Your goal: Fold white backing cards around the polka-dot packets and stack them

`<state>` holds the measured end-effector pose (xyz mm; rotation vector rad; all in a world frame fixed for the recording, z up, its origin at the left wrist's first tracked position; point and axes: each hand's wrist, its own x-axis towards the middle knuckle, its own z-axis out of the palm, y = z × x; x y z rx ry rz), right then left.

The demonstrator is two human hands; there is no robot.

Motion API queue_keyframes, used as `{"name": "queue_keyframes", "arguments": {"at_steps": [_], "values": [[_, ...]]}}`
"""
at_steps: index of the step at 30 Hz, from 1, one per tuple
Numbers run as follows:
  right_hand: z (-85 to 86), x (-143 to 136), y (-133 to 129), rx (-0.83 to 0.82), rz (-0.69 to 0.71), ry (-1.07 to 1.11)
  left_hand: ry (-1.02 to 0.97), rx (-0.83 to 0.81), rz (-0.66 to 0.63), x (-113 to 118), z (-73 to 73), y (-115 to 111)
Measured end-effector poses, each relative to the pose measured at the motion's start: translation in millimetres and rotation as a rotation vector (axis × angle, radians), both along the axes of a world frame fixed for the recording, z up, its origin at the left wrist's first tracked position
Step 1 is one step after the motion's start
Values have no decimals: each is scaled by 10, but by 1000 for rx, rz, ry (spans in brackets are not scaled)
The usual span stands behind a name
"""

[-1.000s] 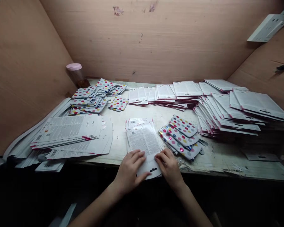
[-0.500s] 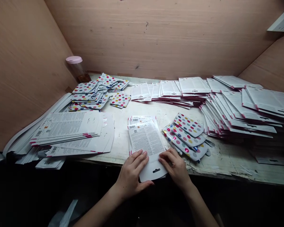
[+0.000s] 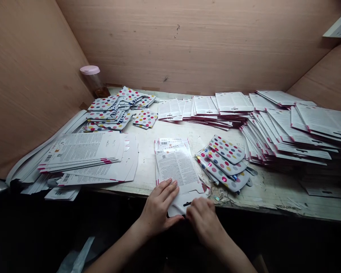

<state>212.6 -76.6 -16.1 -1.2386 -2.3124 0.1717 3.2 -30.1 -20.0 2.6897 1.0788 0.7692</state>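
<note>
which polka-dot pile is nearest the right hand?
The fanned pile just beyond the right hand, toward its right; the other polka-dot pieces lie at the back left, near the pink-lidded container.

At the lower centre, the left hand rests with its fingers extended on a printed white packaging card, while the right hand, fingers curled, is at the card's near end beside its dark hanging slot. Polka-dot pouches lie just right of the card, and others are heaped at the upper left near a pink-lidded container. Barcoded cards are stacked at the left, and red-edged card packets cover the tabletop from upper centre to right.
</note>
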Motion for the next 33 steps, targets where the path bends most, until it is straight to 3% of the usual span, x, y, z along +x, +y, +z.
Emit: {"name": "queue_keyframes", "arguments": {"at_steps": [2,5,8,10,13,16,19,24,27,28,30,33], "values": [[143,55,-152,-185,139,11,-40,60,-48,-23,11,17],[289,199,-82,-370,155,120,-152,124,-135,-47,37,21],[236,268,207,-249,101,192,-235,74,-100,-19,34,-14],[127,230,370,-193,54,236,-298,29,46,25,6,-38],[-23,121,454,-88,-124,254,-342,31,219,64,-32,-37],[-74,50,378,75,-212,168,-160,139,90,3,-12,-4],[-23,13,273,123,-148,30,2,296,-52,-129,76,3],[219,-46,284,250,-68,-43,69,423,-121,-329,414,102],[427,1,369,346,-137,38,-64,464,-29,-332,724,580],[487,33,399,366,-176,82,-139,441,63,-287,827,832],[567,109,453,383,-239,159,-175,228,276,-127,999,1411],[544,270,490,344,-266,183,-129,102,350,150,1102,2225]]}}
